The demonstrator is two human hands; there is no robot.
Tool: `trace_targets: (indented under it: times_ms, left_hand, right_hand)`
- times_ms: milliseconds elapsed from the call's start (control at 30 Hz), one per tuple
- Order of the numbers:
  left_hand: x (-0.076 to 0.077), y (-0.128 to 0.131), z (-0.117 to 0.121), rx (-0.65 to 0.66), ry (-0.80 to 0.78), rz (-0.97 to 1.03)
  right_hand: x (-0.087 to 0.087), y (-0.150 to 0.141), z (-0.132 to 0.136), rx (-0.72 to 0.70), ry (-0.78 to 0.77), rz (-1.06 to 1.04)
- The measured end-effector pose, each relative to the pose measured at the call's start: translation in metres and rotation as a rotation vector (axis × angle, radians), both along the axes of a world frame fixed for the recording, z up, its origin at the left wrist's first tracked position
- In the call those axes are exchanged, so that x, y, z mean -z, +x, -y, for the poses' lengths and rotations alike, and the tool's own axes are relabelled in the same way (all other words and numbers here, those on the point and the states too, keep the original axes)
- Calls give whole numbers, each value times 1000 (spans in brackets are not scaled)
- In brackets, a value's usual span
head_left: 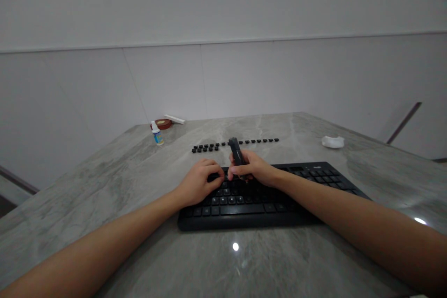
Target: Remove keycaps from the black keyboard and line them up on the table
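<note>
Forearms (349, 212) nearest, my right hand (256, 167) grips a black tool (236, 150) leaning far-left over the keyboard (244, 221); just left, my left hand (197, 184) curls, hold unclear.

open marble tabletop (139, 260) before keyboard (240, 223), keycap rows (206, 147) beyond

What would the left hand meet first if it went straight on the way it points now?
The left hand would probably meet the right hand first, at its fingertips, over the keyboard; the exact gap and height between them are unclear.
</note>
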State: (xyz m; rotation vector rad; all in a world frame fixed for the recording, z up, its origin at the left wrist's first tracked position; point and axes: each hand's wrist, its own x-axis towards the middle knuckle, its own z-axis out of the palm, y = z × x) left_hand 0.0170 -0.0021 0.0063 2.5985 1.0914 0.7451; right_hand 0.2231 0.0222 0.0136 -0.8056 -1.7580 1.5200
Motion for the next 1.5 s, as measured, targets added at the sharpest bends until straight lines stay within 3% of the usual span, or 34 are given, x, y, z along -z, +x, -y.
trace_targets:
  times_ms: [100, 267, 867, 933, 1033, 1133, 1267, 1500]
  left_hand:
    - [-1, 0, 1, 12, 2, 7]
    - [-1, 0, 1, 9, 14, -1]
    - [0, 0, 1, 4, 18, 12]
    - [1, 0, 1, 5, 22, 7]
    - [1, 0, 1, 6, 26, 0]
    - [0, 0, 1, 11, 22, 4]
    - [0, 0, 2, 7, 9, 15]
    - [3, -2, 0, 2, -4, 51]
  right_hand:
    - [1, 2, -2, -89, 27, 28]
    - [1, 2, -2, -88, 55, 49]
    - [3, -6, 8, 270, 286, 34]
    - [2, -4, 8, 205, 243, 26]
    - [0, -2, 6, -17, 138, 17]
    - [1, 0, 4, -147, 130, 7]
    - [2, -1, 5, -134, 172, 28]
    - [2, -4, 11, 10, 316, 120]
